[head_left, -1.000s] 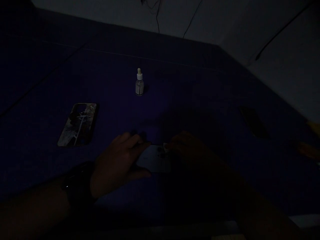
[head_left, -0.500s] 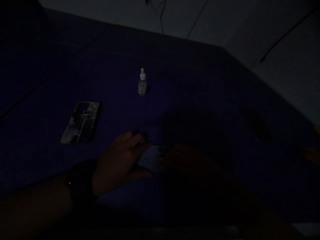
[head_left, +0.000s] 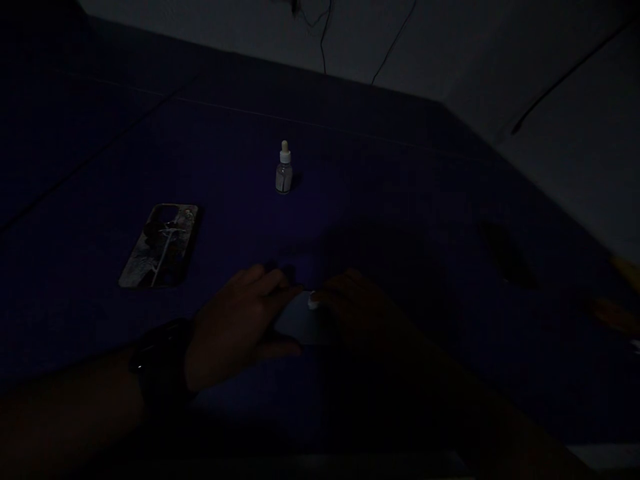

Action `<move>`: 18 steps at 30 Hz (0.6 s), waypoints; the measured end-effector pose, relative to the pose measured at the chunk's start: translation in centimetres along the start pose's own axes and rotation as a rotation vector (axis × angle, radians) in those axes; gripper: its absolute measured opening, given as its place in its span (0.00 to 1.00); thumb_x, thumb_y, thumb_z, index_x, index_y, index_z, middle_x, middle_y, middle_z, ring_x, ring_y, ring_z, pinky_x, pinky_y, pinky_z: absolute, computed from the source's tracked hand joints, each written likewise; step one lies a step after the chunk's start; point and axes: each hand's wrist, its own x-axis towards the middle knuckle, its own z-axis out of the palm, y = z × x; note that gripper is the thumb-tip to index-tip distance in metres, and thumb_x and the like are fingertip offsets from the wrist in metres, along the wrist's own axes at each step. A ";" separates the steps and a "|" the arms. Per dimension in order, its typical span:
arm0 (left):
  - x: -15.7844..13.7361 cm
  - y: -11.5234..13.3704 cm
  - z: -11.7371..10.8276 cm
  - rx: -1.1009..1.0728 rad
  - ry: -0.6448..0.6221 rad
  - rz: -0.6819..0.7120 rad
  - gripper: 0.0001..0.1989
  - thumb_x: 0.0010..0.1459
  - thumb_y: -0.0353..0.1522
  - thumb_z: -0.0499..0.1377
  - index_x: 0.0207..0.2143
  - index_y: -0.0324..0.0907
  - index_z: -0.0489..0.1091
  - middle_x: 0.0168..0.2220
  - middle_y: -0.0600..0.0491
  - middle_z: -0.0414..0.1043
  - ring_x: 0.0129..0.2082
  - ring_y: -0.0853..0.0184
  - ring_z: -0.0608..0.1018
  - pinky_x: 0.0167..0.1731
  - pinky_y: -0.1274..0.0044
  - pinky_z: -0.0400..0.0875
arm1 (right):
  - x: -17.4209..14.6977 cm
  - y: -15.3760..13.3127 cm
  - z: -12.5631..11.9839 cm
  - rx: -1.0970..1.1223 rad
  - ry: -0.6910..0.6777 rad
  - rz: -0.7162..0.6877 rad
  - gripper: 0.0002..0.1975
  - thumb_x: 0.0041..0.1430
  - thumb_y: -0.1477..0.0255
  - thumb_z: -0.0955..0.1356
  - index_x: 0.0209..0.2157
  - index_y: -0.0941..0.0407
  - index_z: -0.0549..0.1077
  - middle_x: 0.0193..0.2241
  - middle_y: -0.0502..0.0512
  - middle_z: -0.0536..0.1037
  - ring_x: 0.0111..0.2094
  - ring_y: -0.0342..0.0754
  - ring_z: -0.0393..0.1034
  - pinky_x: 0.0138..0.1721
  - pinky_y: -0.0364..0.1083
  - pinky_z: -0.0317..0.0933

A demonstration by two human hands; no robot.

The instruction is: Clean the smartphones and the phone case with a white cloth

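Note:
The scene is very dark. A pale phone (head_left: pixel 299 325) lies on the purple-blue surface, back side up. My left hand (head_left: pixel 235 327), with a dark watch (head_left: pixel 163 363) on its wrist, grips the phone's left end between thumb and fingers. On the phone's back rests my right hand (head_left: pixel 363 310), fingers closed on a small white wad (head_left: pixel 313 301), its material too dark to make out. That hand covers the phone's right end and its cameras. Beyond them a dropper bottle (head_left: pixel 283 177) with a white collar stands upright.
To the left lies a patterned phone case (head_left: pixel 163 247). A dark flat object (head_left: pixel 507 253) is on the right, hard to make out. Farther right are a dim reddish-brown shape (head_left: pixel 615 317) and something yellow (head_left: pixel 625 272). Wires hang against the pale wall (head_left: pixel 450 47) behind.
My right hand has moved left and up over the phone's back, from the cameras toward the middle. The white wad now shows at its fingertips. My left hand keeps its hold.

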 end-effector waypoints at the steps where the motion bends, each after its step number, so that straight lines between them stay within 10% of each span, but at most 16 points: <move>1: 0.0 0.0 0.0 0.002 -0.003 0.001 0.34 0.49 0.42 0.74 0.57 0.47 0.69 0.50 0.49 0.70 0.45 0.55 0.71 0.43 0.65 0.69 | 0.0 0.2 -0.1 -0.001 0.000 0.012 0.15 0.69 0.81 0.58 0.39 0.61 0.76 0.35 0.60 0.76 0.35 0.51 0.65 0.39 0.51 0.64; 18: 0.0 0.0 0.0 0.009 0.015 0.008 0.34 0.49 0.42 0.74 0.57 0.46 0.69 0.50 0.48 0.71 0.45 0.55 0.71 0.42 0.67 0.69 | -1.7 2.0 -2.5 0.112 -0.128 -0.135 0.10 0.69 0.79 0.62 0.44 0.59 0.74 0.38 0.58 0.79 0.38 0.49 0.69 0.39 0.49 0.66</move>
